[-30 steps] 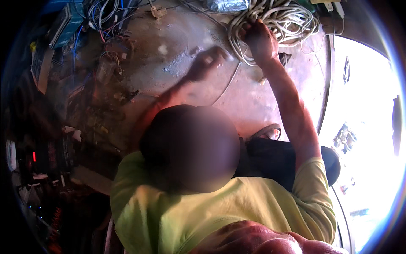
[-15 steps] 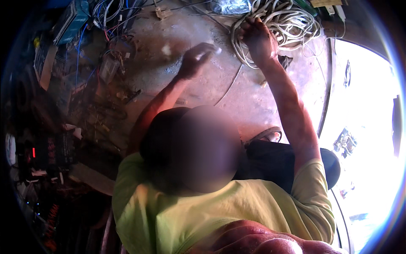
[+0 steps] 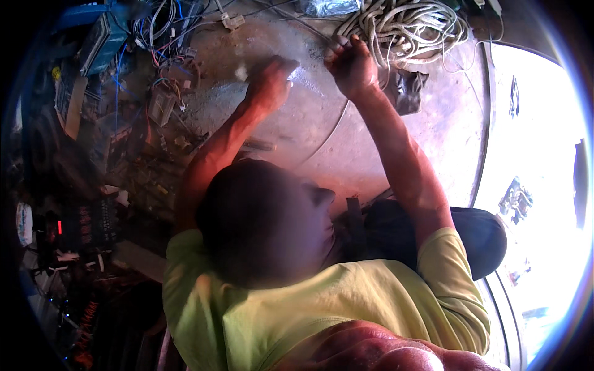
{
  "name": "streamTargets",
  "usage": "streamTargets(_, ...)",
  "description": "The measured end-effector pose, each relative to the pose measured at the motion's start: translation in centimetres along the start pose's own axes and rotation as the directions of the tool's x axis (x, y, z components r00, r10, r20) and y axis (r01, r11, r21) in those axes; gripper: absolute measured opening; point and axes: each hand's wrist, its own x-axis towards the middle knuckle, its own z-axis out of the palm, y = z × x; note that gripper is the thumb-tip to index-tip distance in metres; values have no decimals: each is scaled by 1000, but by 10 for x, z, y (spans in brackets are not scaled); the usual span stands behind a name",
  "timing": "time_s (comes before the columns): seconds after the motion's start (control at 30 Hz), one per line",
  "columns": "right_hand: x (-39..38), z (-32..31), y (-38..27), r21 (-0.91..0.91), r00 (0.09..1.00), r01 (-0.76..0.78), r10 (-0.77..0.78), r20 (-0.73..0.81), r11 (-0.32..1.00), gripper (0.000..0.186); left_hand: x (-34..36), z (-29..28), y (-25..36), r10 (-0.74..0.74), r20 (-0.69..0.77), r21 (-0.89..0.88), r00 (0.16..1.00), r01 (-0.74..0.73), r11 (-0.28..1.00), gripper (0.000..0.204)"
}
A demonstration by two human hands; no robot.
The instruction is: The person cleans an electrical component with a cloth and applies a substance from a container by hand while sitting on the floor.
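Observation:
My left hand hangs over the concrete floor with its fingers curled; a small pale spot shows at the fingertips, too blurred to name. To its right is my right hand, its fingers bent together just left of a coiled pale rope. What the right fingers hold, if anything, is hidden. Whitish-blue specks lie on the floor between the hands. From beneath the right hand a thin cord runs down across the floor. Beside the right wrist rests a crumpled dark piece.
Tangled wires and a teal box crowd the far left. A clear plastic bag touches the rope's left side. A black unit with a red light stands at left. Before my chest is a dark blurred rounded shape.
My right hand has moved left, off the rope coil and closer to the left hand. The left hand has shifted slightly left. More of the dark crumpled piece now shows.

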Motion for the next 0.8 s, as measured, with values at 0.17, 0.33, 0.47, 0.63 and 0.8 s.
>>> streamTargets(0.17, -17, 10, 4, 454, 977, -202, 209, 35, 868, 18, 11, 2, -9, 42, 123, 70, 992, -50, 996, 16)
streamTargets(0.33, -15, 9, 31, 474, 951, -292, 199, 237, 831, 30, 17, -3, -4, 38, 133, 201, 990, -64, 977, 14)
streamTargets(0.47, -23, 19, 39, 312, 959, -227, 156, 235, 923, 35, 29, -18, 16, -355, 169, -78, 920, 371, 925, 21)
streamTargets(0.63, -33, 35, 4, 168, 904, -384, 333, 267, 908, 21, 24, -21, 56, -90, 162, -263, 983, 131, 956, 24)
streamTargets(0.8, -36, 38, -15, 687, 770, -589, 551, 320, 425, 26, 24, -25, 55, -159, -26, -339, 987, 141, 930, 19)
